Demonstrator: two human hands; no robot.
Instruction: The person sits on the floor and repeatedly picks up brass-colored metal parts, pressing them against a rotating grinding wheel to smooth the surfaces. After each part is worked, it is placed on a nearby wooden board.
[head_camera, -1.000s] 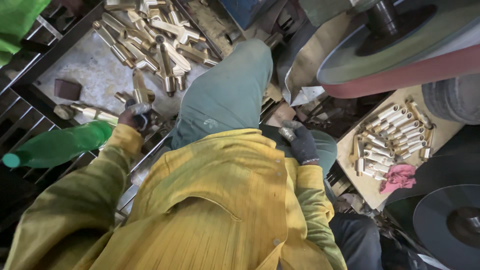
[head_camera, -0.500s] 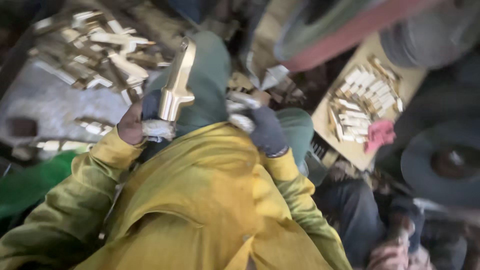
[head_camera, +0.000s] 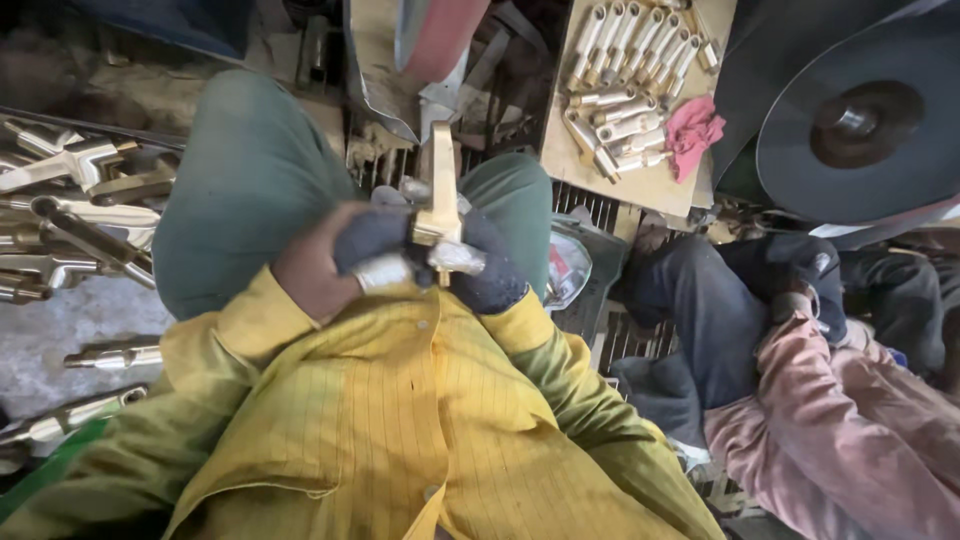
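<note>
Both hands meet over the lap of green trousers. The left hand, its fingers in dark wrappings, and the right hand, also covered in dark cloth, clench the lower end of a long, polished brass fitting — the piece stands upright between them, its top near the pink abrasive belt. Left of the knee lie more brass castings on the grey floor. Upper right, a wooden board carries rows of short brass parts and a pink rag — a co-worker's pink sleeve shows lower right.
</note>
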